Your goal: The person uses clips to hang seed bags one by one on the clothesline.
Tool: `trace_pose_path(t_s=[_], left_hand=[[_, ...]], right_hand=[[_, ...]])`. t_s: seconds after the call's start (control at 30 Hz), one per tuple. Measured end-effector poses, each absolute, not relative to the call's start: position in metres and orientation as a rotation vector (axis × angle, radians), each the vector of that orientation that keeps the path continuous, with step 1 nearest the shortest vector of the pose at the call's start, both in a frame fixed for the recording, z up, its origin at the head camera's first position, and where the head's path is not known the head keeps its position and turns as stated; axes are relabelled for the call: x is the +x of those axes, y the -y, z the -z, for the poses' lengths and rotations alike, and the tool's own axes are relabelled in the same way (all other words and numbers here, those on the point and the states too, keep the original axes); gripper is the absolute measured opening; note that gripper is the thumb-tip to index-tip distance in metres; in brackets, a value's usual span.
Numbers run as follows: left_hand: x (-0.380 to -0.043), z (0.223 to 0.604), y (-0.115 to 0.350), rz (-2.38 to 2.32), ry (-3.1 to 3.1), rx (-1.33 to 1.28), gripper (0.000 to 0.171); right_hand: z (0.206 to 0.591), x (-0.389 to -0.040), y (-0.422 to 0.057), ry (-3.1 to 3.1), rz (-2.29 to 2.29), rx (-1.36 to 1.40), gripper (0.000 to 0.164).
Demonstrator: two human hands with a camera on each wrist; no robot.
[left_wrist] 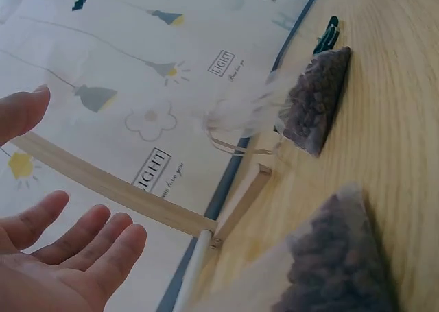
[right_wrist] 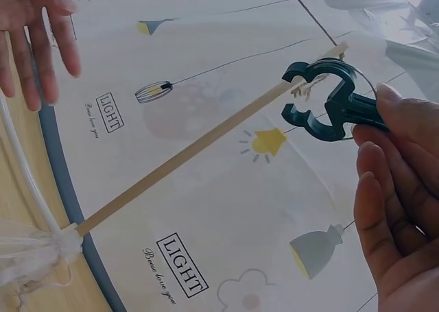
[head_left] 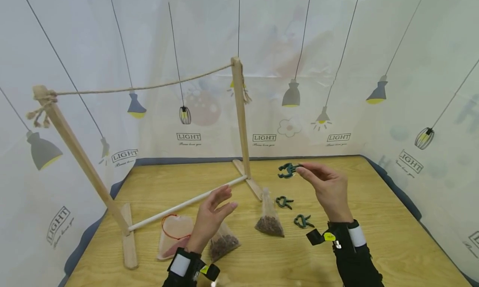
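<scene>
A dark green spring clip (right_wrist: 329, 103) is pinched by its handles between thumb and fingers of my right hand (head_left: 331, 191), its jaws spread apart in the air. My left hand (head_left: 211, 218) hovers with nothing in it, fingers loosely extended, above a mesh bag with dark contents (head_left: 224, 242). A second filled mesh bag (head_left: 270, 224) stands between the hands. Two more green clips, one farther (head_left: 284, 202) and one nearer (head_left: 303, 221), lie on the table below my right hand. Left of my left hand lies a flat pouch (head_left: 176, 237) with a red cord.
A wooden frame with two posts, left (head_left: 82, 166) and right (head_left: 240, 116), stands on the wood-grain table (head_left: 396, 237). A rope (head_left: 149, 88) sags between the post tops, and a white rod (head_left: 187, 202) joins the bases. Printed sheeting (head_left: 322, 29) surrounds the table.
</scene>
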State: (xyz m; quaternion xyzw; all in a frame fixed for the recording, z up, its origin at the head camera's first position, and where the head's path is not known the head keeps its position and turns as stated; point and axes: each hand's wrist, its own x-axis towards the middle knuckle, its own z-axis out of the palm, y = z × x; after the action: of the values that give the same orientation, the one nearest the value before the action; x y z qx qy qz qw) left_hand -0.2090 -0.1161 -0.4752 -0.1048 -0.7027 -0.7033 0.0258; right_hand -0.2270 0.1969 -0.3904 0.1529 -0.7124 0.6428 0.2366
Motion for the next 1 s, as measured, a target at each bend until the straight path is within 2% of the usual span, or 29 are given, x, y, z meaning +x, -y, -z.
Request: trace_pose_path(t_s=[0.4,1.0], left_hand=[[-0.215,0.502,0.094,2.216,2.347,-0.224,0.067],[-0.224,0.514,0.04,2.192,2.449,-0.337,0.06]], right_hand=[[0.389,-0.23,-0.21,1.887,-1.79,0.34,0.02],[0.391,-0.233,-0.212,1.834,-1.789,0.411,0.019]])
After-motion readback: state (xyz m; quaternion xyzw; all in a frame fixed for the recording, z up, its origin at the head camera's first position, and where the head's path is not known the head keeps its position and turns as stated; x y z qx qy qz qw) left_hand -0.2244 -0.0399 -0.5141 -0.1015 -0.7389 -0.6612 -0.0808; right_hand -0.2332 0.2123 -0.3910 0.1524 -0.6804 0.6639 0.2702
